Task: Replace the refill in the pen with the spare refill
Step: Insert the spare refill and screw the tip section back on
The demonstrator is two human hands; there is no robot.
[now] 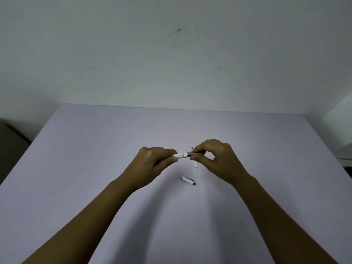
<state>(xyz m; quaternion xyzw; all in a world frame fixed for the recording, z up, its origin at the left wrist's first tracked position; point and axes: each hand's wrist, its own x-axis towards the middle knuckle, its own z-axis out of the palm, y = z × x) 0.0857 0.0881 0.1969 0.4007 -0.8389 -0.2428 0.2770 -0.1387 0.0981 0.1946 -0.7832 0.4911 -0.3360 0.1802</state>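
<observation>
I hold a white pen [182, 155] level above the table, between both hands. My left hand [154, 164] grips its white barrel. My right hand [217, 161] pinches the grey grip section at the pen's right end with thumb and forefinger. A thin spare refill [195, 164] lies on the table behind my right hand's fingers; only its white lower end and a dark tip above the fingers show. The pen's white cap [188, 180] with a dark end lies on the table just below the hands.
The lilac table top [95, 168] reaches to a pale wall at the back. A dark object [11, 141] sits off the table's left edge, and a white object [341, 130] stands at the right edge.
</observation>
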